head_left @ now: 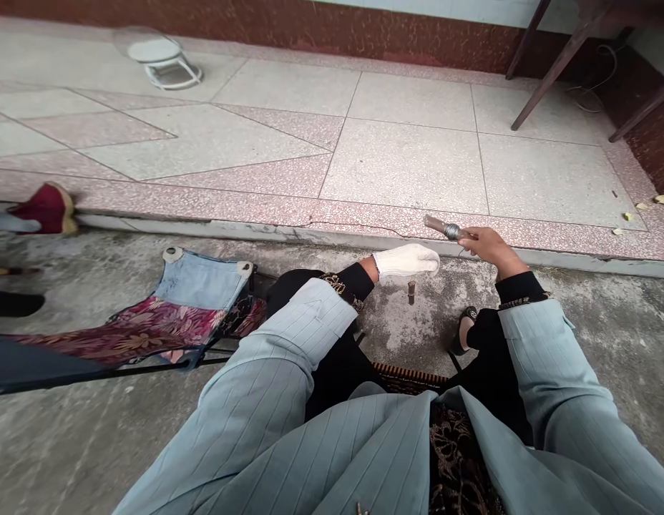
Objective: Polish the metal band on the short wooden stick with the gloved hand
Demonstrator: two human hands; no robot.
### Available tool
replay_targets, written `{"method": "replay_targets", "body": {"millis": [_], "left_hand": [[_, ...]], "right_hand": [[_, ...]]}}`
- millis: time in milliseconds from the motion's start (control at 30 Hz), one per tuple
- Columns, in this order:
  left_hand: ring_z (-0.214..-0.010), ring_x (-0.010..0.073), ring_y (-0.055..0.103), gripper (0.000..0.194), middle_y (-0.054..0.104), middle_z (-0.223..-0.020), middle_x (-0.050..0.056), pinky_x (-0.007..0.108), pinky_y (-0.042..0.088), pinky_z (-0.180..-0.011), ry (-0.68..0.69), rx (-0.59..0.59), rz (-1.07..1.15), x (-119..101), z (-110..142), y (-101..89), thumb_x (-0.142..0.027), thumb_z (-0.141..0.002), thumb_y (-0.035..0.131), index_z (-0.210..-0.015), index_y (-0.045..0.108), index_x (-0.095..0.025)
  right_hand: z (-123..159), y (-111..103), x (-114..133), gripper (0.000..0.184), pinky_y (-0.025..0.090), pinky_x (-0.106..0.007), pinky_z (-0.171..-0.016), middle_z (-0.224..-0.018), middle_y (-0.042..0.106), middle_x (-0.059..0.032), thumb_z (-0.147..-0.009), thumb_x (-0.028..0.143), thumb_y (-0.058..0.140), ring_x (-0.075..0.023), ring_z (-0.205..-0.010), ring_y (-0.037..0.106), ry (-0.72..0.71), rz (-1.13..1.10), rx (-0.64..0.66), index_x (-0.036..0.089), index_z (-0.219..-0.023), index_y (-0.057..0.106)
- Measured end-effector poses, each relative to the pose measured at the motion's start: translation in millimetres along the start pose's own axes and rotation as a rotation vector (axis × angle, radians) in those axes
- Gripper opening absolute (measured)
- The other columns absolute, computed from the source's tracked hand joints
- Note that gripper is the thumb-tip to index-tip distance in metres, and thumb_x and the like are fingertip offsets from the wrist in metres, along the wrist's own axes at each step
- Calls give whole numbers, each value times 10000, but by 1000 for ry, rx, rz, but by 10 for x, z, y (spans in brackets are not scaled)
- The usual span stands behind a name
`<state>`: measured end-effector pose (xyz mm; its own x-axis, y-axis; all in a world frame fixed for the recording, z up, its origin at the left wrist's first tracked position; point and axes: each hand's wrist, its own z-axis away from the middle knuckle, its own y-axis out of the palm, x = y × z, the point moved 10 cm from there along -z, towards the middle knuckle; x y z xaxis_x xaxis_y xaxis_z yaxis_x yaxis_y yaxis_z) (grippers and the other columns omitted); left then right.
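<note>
My right hand (pixel 487 249), bare, is closed round one end of a short brownish stick with silvery wire coiled round its middle (pixel 451 230). The stick points left, above the edge of the tiled step. Just left of it and a little lower is my left hand (pixel 406 261) in a white knitted glove. Its fingers are curled together, and whatever may be inside them is hidden. Below the glove a small brown stub (pixel 411 292) stands on the concrete between my feet; its kind is unclear.
A raised tiled step (pixel 407 164) runs across in front of me. To my left stands a folding chair (pixel 187 307) with patterned cloth. A white stool (pixel 168 61) is farther back. Another person's red shoe (pixel 47 207) shows at far left. Wooden legs (pixel 552 71) stand at upper right.
</note>
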<state>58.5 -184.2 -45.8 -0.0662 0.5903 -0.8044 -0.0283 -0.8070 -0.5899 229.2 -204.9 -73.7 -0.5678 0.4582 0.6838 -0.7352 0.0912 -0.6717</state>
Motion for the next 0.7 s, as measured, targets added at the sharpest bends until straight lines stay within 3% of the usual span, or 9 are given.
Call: {"method": "replay_targets", "body": {"millis": [100, 167, 267, 333, 433, 533, 600, 700], "left_hand": [[-648, 106, 487, 321, 580, -732, -1, 225, 323, -625, -52, -23, -70, 51, 17, -72, -358, -914, 425, -809, 641, -145], [-658, 109, 491, 301, 580, -731, -1, 227, 323, -629, -77, -57, -105, 79, 49, -163, -357, -906, 445, -809, 638, -146], [-682, 108, 501, 291, 589, -762, 0, 222, 345, -649, -59, -50, -57, 60, 83, -221, -378, -904, 474, -850, 642, -146], [-694, 101, 512, 283, 606, -816, 11, 215, 370, -651, -69, -83, 74, 62, 92, -251, -378, -908, 482, -906, 641, -144], [-624, 79, 483, 298, 587, -787, 20, 203, 381, -591, -121, -194, 312, 116, 107, -271, -380, -931, 448, -926, 621, -138], [-534, 65, 414, 322, 492, -650, -12, 191, 357, -526, -152, -184, 439, 135, 110, -152, -401, -944, 432, -876, 597, -133], [-522, 69, 410, 332, 472, -627, -17, 193, 350, -511, -160, -176, 414, 123, 105, -104, -403, -948, 416, -882, 600, -135], [-572, 94, 464, 330, 550, -699, 5, 217, 353, -547, -152, -182, 148, 63, 66, -111, -372, -947, 388, -908, 633, -155]], "right_hand": [[6, 131, 37, 365, 426, -288, -666, -847, 687, -56, -794, 343, 646, -177, -742, 591, -46, 214, 103, 183, -1113, 721], [99, 316, 54, 367, 419, -287, -668, -865, 694, -51, -764, 349, 685, -175, -751, 587, -69, 243, 331, 191, -1091, 738], [494, 620, 209, 462, 421, -274, -630, -805, 668, -30, -722, 387, 742, -134, -671, 546, -154, 42, 831, 162, -1125, 725], [676, 575, 421, 526, 433, -267, -613, -781, 636, -18, -728, 396, 748, -111, -643, 518, -235, -204, 934, 132, -1179, 686], [616, 268, 603, 549, 439, -247, -551, -750, 570, 4, -759, 383, 728, -104, -618, 480, -281, -535, 705, 119, -1228, 621], [484, 5, 608, 492, 427, -234, -521, -724, 524, 13, -766, 410, 715, -111, -603, 457, -286, -693, 418, 142, -1167, 617], [400, -84, 578, 406, 428, -234, -550, -727, 530, 5, -761, 427, 713, -110, -607, 461, -281, -720, 280, 158, -1056, 638], [259, -138, 462, 353, 422, -242, -573, -726, 549, -6, -762, 446, 693, -108, -597, 467, -221, -683, 116, 164, -970, 644]]}}
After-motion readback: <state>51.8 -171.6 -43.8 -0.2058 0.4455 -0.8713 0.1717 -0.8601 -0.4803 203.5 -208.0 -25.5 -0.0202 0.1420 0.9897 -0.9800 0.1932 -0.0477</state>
